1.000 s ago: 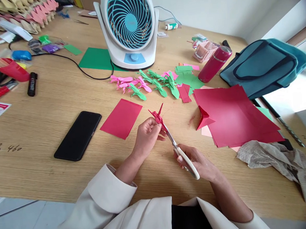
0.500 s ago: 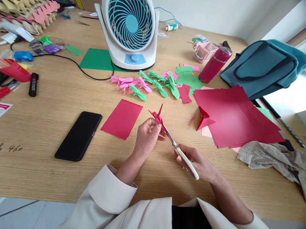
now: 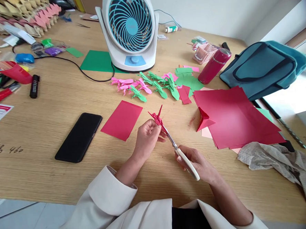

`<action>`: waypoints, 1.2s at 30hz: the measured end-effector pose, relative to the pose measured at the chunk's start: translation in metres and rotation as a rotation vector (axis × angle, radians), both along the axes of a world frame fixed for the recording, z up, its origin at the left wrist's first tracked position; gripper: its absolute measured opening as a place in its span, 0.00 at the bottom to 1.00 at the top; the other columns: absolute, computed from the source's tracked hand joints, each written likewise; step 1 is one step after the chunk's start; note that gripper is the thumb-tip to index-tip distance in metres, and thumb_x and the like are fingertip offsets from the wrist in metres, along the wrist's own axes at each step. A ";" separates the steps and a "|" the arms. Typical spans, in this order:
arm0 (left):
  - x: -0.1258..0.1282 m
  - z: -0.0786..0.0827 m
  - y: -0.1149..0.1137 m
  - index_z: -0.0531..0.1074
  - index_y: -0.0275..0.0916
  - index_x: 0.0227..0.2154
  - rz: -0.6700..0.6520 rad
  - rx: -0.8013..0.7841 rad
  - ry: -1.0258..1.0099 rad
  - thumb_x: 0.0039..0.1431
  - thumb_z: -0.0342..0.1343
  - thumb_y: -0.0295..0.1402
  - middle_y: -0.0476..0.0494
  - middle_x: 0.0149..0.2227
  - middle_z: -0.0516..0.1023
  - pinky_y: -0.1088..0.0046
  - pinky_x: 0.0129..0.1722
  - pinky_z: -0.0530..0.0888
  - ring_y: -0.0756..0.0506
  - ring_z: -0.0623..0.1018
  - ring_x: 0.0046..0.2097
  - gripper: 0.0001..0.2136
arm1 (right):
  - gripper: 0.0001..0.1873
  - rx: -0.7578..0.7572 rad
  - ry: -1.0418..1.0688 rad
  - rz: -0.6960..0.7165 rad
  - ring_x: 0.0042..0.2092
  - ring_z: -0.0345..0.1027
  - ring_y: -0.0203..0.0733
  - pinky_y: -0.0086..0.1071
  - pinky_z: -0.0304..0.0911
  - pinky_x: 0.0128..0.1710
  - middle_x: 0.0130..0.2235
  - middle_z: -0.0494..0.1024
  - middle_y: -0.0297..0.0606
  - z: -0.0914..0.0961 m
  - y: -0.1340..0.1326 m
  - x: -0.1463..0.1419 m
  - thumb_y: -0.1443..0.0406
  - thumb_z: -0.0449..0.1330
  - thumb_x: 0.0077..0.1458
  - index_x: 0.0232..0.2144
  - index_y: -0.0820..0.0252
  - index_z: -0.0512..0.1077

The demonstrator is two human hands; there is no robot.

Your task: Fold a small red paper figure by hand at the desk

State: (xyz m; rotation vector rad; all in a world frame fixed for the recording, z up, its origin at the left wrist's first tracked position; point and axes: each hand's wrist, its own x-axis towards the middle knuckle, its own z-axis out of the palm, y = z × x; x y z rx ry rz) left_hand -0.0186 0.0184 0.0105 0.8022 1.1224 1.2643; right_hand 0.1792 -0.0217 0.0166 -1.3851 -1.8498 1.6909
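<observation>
Left hand (image 3: 148, 137) pinches folded red paper figure (image 3: 157, 119), spiked end forward; right hand (image 3: 200, 164) holds white-handled scissors (image 3: 183, 157), long axis slanting forward-left

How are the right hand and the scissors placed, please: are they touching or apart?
Touching: the head view shows the right hand gripping the scissors by their white handle.
</observation>
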 end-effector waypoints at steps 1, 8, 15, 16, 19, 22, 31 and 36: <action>0.000 0.000 0.000 0.66 0.38 0.27 -0.001 -0.002 0.001 0.53 0.57 0.35 0.52 0.24 0.75 0.79 0.20 0.75 0.51 0.78 0.24 0.07 | 0.20 -0.002 0.002 -0.002 0.27 0.55 0.35 0.31 0.49 0.26 0.25 0.63 0.30 0.000 0.000 0.000 0.49 0.55 0.61 0.28 0.57 0.61; 0.000 0.002 0.000 0.66 0.38 0.26 -0.003 -0.010 -0.002 0.53 0.57 0.34 0.54 0.22 0.74 0.80 0.20 0.75 0.51 0.77 0.23 0.07 | 0.19 0.005 0.003 -0.009 0.27 0.55 0.34 0.30 0.49 0.25 0.25 0.62 0.30 0.000 -0.001 -0.001 0.50 0.56 0.61 0.27 0.58 0.61; -0.001 -0.001 0.000 0.65 0.38 0.25 -0.006 -0.004 0.003 0.53 0.57 0.34 0.52 0.23 0.75 0.80 0.20 0.75 0.51 0.77 0.24 0.07 | 0.20 0.002 0.016 -0.029 0.26 0.54 0.34 0.30 0.48 0.25 0.23 0.62 0.29 0.000 0.000 -0.001 0.50 0.55 0.60 0.26 0.58 0.60; -0.001 -0.001 0.000 0.65 0.38 0.25 -0.005 -0.002 0.003 0.53 0.57 0.34 0.52 0.23 0.75 0.80 0.20 0.75 0.51 0.77 0.24 0.08 | 0.20 0.004 0.018 -0.031 0.26 0.54 0.33 0.30 0.48 0.25 0.23 0.62 0.29 0.000 0.000 -0.001 0.50 0.56 0.60 0.26 0.58 0.60; 0.000 -0.001 0.000 0.65 0.38 0.25 -0.008 0.001 0.004 0.54 0.57 0.35 0.52 0.23 0.75 0.79 0.20 0.75 0.51 0.77 0.23 0.08 | 0.20 0.014 0.014 -0.034 0.26 0.54 0.33 0.30 0.48 0.25 0.23 0.62 0.29 0.000 0.000 -0.002 0.50 0.55 0.60 0.26 0.58 0.60; 0.000 0.001 0.000 0.65 0.38 0.25 -0.006 -0.005 0.006 0.53 0.57 0.35 0.52 0.23 0.75 0.80 0.20 0.75 0.52 0.77 0.23 0.08 | 0.20 0.018 0.010 -0.035 0.25 0.53 0.33 0.30 0.47 0.24 0.23 0.63 0.29 -0.001 -0.001 -0.002 0.50 0.55 0.60 0.25 0.58 0.60; 0.000 0.003 0.000 0.65 0.38 0.26 -0.003 -0.024 0.005 0.52 0.57 0.36 0.53 0.22 0.74 0.80 0.19 0.75 0.51 0.77 0.23 0.08 | 0.19 0.031 0.005 -0.049 0.24 0.52 0.32 0.30 0.46 0.24 0.20 0.63 0.28 -0.007 -0.001 -0.001 0.53 0.57 0.60 0.24 0.58 0.60; 0.000 0.002 0.000 0.66 0.38 0.26 -0.022 -0.014 0.013 0.53 0.57 0.36 0.53 0.22 0.75 0.80 0.20 0.75 0.52 0.77 0.23 0.08 | 0.19 0.013 0.026 -0.061 0.24 0.53 0.32 0.29 0.47 0.24 0.21 0.63 0.29 -0.007 -0.001 -0.002 0.53 0.57 0.59 0.24 0.58 0.61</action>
